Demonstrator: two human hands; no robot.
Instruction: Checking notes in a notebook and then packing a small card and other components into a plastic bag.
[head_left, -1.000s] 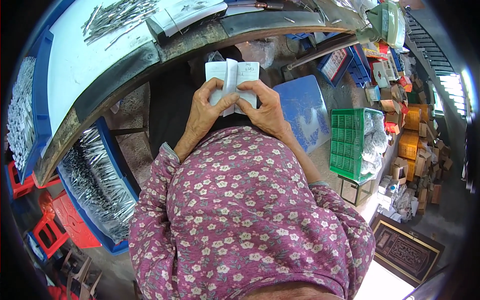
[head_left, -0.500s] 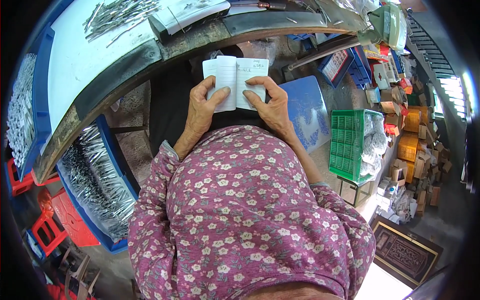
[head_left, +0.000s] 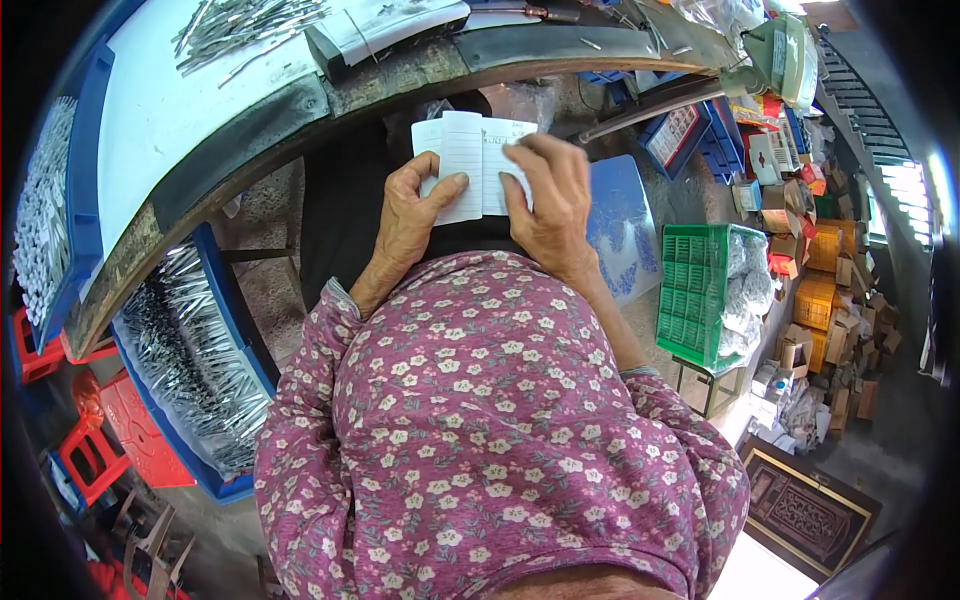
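A small white notebook (head_left: 462, 160) with lined pages lies open in front of me, below the workbench edge. My left hand (head_left: 410, 215) grips its left side, thumb laid across the left page. My right hand (head_left: 548, 200) holds the right side, fingers spread flat over the right page. Both forearms come up from my flowered purple sleeves.
A dark workbench (head_left: 260, 110) with a white top and loose metal rods (head_left: 235, 25) curves above. A blue tray of metal rods (head_left: 190, 350) sits at my left, red stools (head_left: 110, 430) beyond. Right: a blue stool (head_left: 620, 230), a green crate (head_left: 695, 290), cardboard boxes (head_left: 830, 300).
The notebook has opened wider and flatter. My left thumb now lies on the left page and my right hand has spread over the right page.
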